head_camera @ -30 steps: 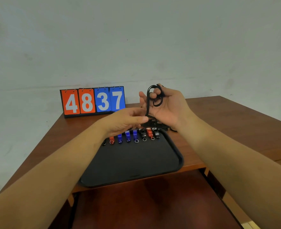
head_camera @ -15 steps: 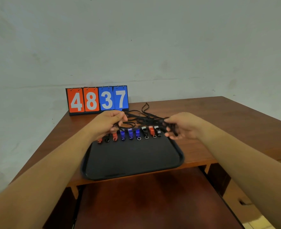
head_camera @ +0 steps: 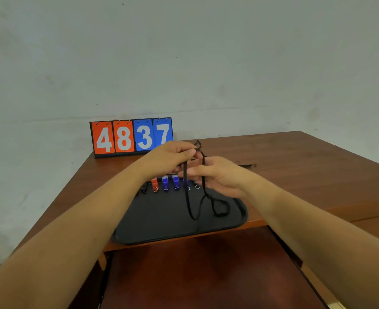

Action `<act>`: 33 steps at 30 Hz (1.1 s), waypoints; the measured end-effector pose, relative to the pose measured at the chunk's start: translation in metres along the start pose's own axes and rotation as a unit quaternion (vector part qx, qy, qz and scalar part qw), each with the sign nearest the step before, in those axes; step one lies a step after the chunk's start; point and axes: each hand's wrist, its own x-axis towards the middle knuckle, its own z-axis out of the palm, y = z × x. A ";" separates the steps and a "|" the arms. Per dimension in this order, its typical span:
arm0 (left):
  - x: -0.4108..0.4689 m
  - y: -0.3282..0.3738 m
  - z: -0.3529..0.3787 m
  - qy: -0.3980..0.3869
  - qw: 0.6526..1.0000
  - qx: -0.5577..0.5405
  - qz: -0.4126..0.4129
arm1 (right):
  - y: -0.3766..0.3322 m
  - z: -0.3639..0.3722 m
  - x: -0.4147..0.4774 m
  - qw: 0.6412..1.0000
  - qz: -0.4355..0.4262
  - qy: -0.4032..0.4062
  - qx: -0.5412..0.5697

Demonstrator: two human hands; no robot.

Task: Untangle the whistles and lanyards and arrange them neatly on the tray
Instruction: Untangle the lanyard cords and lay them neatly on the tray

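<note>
A black tray (head_camera: 161, 221) lies at the table's front edge. Along its far side stands a row of whistles: a black one (head_camera: 144, 189), a red one (head_camera: 154, 185) and blue ones (head_camera: 165, 184), each with a small ring; the rest of the row is hidden behind my hands. My left hand (head_camera: 170, 158) pinches the top of a black lanyard (head_camera: 187, 201) above the row. The lanyard hangs down in loops over the tray. My right hand (head_camera: 219, 177) holds the same lanyard lower down, fingers spread around the strands. More black cord (head_camera: 246, 165) lies on the table behind my right hand.
A flip scoreboard (head_camera: 131, 137) reading 4837 stands at the back of the brown table (head_camera: 306, 175), against a pale wall. A lower wooden surface (head_camera: 206, 275) lies in front of the tray, under the table's edge.
Both hands came together from a wide stretch over the tray. The lanyard, pulled taut sideways before, now hangs down in loops from my raised left hand.
</note>
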 end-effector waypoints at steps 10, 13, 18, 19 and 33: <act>-0.025 -0.039 -0.022 0.078 0.993 0.034 -0.081 | 0.009 -0.010 -0.001 0.998 0.058 0.031 -0.016; -0.040 -0.060 -0.025 0.051 0.993 0.033 -0.100 | 0.014 -0.022 -0.003 0.987 0.053 0.051 -0.144; -0.060 -0.088 -0.027 0.028 0.990 0.004 -0.136 | 0.020 -0.037 -0.004 0.945 0.047 0.062 -0.317; -0.063 -0.091 -0.027 0.025 0.989 0.000 -0.144 | 0.022 -0.041 -0.003 0.939 0.046 0.066 -0.333; -0.084 -0.133 -0.021 0.140 0.954 0.150 -0.218 | 0.048 -0.084 0.008 0.879 0.036 0.167 -0.445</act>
